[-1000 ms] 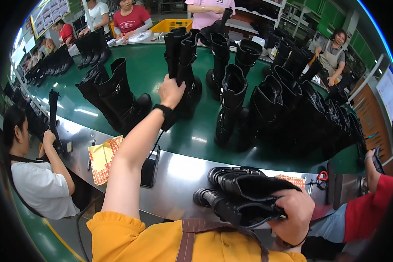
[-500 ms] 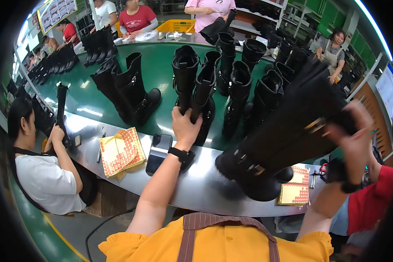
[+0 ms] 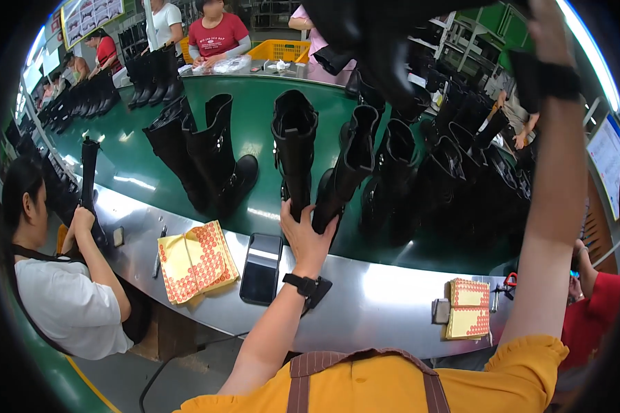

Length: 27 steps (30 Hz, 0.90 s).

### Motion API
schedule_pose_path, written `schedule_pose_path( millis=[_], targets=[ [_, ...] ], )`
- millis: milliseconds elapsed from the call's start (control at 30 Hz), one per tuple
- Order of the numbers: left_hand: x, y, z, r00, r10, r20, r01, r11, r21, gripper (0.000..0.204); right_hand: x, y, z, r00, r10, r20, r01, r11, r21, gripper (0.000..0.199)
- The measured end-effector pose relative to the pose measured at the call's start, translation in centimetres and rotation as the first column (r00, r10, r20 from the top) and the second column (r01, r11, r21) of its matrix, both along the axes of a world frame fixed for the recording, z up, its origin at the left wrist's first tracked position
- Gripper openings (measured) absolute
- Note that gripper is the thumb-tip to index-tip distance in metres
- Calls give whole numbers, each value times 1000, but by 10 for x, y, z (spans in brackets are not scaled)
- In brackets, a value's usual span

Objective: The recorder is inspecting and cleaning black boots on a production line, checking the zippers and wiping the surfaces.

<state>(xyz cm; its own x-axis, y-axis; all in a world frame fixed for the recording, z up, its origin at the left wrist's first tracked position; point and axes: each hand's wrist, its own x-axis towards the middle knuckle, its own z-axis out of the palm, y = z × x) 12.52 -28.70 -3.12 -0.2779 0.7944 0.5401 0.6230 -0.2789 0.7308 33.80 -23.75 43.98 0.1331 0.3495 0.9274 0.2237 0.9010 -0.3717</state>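
Grn tabletop [image 3: 256, 124] w/ blk boots [image 3: 210, 155]; steel ledge [image 3: 379, 303] w/ blk phone [image 3: 261, 270], ylw sheets [image 3: 198, 263], pen [image 3: 159, 253].

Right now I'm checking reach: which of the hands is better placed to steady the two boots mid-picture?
Probably the left hand: it touches the two black boots, whereas the right hand is raised at the picture's upper right, away from them.

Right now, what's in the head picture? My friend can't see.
A left hand touches two tall black boots at a green table; the raised right hand is beside blurred black boots. A smartphone lies nearby.
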Motion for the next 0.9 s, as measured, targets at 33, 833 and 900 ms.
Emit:
schedule_pose_path(
  millis=[33, 833, 900],
  targets=[
    [4, 2, -3, 999, -13, 37, 14, 1000, -1, 44, -12, 32, -9, 1000, -20, -10, 20, 1000, 2, 25],
    [-15, -8, 7, 978, -148, 145, 185, 939, -288, 63, -103, 377, -291, 343, -230, 911, 833, 523, -181, 57],
    [-15, -9, 7, 982, -173, 73, 187, 938, -292, 62, -102, 368, -287, 331, -239, 913, 847, 502, -176, 55]
  ],
)
